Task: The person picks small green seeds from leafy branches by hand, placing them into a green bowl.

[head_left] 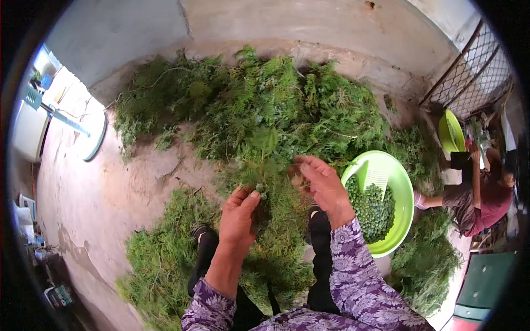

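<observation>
My left hand [240,212] is closed on a green conifer sprig [262,157], which points up and away from me. Small pale green cones [261,191] show at the thumb tip. To the right of the sprig is my right hand [323,182], its fingers bent and partly smeared by motion. Whether anything is between those fingers cannot be made out. Beside the right wrist stands a lime green basin [406,190] with a ribbed, washboard-like section. Many round green cones [370,212] lie in it.
A large heap of conifer branches [265,99] lies along the wall; more branches [165,259] surround my feet. At the right a person [486,198] sits near another green basin [451,132]. A mesh panel [469,71] leans there. A fan-like stand [96,135] is at the left.
</observation>
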Demonstrator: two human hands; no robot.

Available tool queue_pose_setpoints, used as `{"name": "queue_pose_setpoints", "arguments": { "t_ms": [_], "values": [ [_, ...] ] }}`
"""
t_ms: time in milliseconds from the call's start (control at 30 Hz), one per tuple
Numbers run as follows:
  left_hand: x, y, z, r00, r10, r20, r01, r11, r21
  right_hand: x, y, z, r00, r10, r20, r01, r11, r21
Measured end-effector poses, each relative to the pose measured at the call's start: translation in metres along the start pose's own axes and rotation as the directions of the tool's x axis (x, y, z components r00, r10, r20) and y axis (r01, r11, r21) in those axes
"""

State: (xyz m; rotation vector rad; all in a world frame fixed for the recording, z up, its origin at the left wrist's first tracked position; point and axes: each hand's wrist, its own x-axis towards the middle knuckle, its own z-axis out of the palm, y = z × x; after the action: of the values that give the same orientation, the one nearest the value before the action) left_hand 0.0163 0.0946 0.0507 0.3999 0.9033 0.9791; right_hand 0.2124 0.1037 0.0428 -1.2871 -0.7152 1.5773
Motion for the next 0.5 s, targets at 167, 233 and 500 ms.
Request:
{"name": "queue_pose_setpoints", "arguments": {
  "t_ms": [167, 233, 500],
  "values": [
    [0.004, -0.011, 0.007, 0.996, -0.037, 0.084, 0.031, 0.997, 0.07, 0.002, 0.012, 0.007, 0.972, -0.219, 0.09, 0.234, 0.945, -0.23],
    [0.004, -0.011, 0.011, 0.998, -0.027, 0.059, 0.023, 0.998, 0.06, 0.001, 0.01, 0.004, 0.973, -0.204, 0.105, 0.225, 0.937, -0.267],
    [0.001, -0.006, 0.016, 0.992, -0.106, 0.063, 0.102, 0.993, 0.058, 0.003, 0.01, -0.011, 0.927, -0.357, 0.117, 0.361, 0.762, -0.538]
  ]
}}
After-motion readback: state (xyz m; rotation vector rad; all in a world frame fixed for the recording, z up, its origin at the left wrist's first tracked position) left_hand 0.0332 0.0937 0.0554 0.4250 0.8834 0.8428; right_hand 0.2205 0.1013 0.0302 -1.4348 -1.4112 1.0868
